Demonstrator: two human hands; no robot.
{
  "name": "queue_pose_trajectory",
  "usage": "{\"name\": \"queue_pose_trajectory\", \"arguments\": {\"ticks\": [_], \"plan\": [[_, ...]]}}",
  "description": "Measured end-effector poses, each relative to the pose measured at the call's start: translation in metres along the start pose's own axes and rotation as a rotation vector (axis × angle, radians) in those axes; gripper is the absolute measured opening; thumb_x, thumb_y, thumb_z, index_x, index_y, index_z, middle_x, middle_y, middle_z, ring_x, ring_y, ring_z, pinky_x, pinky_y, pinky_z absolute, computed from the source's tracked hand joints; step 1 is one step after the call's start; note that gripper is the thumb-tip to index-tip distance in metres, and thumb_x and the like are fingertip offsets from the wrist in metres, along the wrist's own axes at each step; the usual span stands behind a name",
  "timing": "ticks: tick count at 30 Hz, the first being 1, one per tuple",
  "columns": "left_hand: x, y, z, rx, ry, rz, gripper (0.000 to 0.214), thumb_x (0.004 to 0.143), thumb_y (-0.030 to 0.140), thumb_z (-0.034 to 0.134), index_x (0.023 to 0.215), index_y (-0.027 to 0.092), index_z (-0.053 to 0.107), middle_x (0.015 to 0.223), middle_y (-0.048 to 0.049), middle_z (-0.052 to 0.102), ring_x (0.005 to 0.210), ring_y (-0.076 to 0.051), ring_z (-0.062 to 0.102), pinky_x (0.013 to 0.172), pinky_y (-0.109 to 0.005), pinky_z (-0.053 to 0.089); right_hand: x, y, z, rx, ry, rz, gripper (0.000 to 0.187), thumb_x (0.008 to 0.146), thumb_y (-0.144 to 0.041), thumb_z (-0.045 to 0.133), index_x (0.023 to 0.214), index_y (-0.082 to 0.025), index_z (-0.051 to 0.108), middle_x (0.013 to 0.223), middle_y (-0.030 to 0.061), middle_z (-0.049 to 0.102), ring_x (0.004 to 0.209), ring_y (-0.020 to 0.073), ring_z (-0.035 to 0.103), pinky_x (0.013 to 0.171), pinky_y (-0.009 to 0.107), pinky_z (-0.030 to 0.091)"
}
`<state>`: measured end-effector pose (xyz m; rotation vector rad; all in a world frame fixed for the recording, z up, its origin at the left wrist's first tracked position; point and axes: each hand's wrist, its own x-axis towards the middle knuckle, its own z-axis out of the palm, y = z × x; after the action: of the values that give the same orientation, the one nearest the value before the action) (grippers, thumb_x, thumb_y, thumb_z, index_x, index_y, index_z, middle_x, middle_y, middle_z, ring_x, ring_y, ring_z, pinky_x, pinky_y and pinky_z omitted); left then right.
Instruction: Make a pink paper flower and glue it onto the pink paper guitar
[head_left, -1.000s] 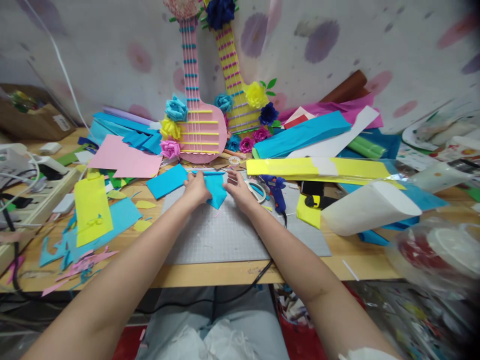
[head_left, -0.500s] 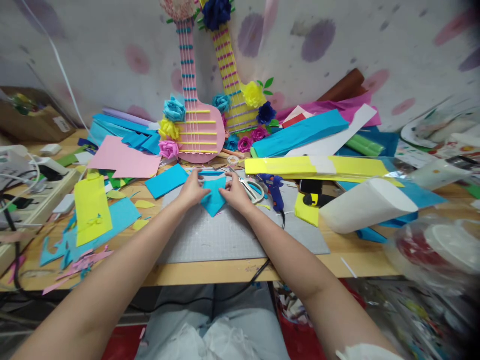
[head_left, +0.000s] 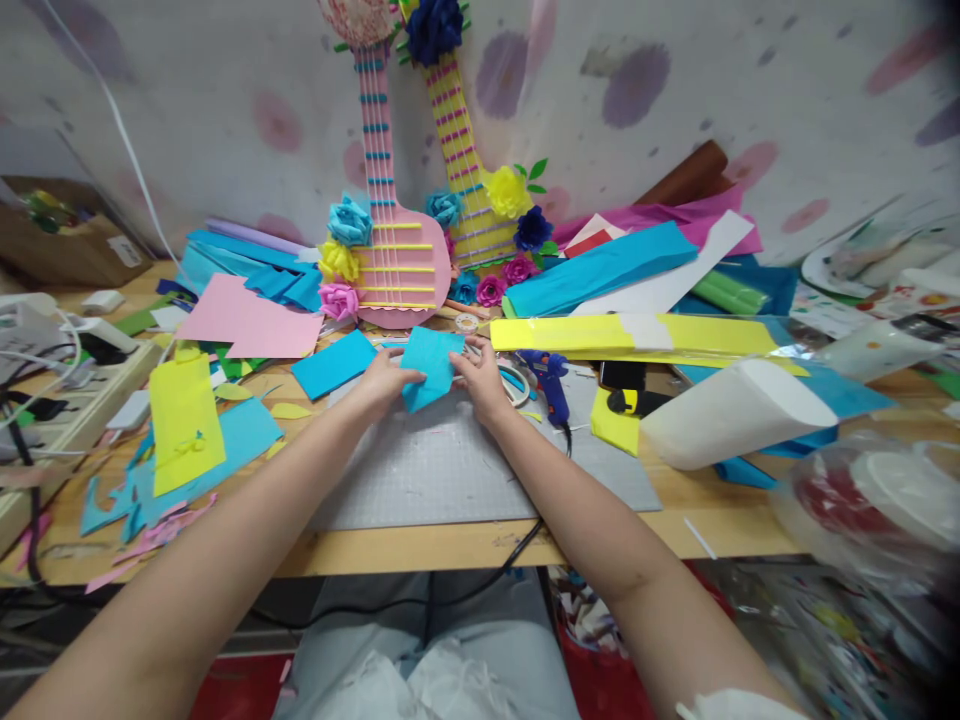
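Note:
A small piece of blue crepe paper (head_left: 429, 366) is held up between my two hands above the grey cutting mat (head_left: 435, 480). My left hand (head_left: 388, 381) pinches its left edge, the thumb lying across the front. On the opposite side my right hand (head_left: 481, 380) grips the right edge between thumb and fingers. Scissors (head_left: 517, 384) with white handles lie just right of my right hand, partly hidden by it. Beyond them rests a blue glue gun (head_left: 551, 385). Left of my left hand lies a flat blue paper rectangle (head_left: 333, 364).
A pink paper guitar (head_left: 409, 260) and a yellow one (head_left: 480, 225), both with paper flowers, lean on the wall. Yellow paper (head_left: 570, 336) and a white roll (head_left: 735, 415) lie to the right. Paper scraps (head_left: 169, 525) and a power strip (head_left: 82, 430) are at left.
The blue crepe paper has been raised and turned, so its lower point no longer hangs straight down between my hands. My right hand has shifted slightly right.

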<state>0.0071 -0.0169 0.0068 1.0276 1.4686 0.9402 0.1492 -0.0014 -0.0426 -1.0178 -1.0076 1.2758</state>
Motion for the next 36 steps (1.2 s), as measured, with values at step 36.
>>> {"name": "queue_pose_trajectory", "arguments": {"ticks": [36], "plan": [[0.014,-0.053,-0.02,0.923,-0.058,0.77,0.032,0.074,0.03,0.058,0.103,0.018,0.052,0.105,-0.0091,0.058,0.104,-0.024,0.047,0.092,-0.038,0.039,0.006,0.01,-0.014,-1.105,-0.348,-0.499,0.016,0.073,-0.012,0.06,0.08,-0.022,0.07,0.088,0.004,0.059,0.092,0.0187,0.05,0.086,0.034,0.038]]}}
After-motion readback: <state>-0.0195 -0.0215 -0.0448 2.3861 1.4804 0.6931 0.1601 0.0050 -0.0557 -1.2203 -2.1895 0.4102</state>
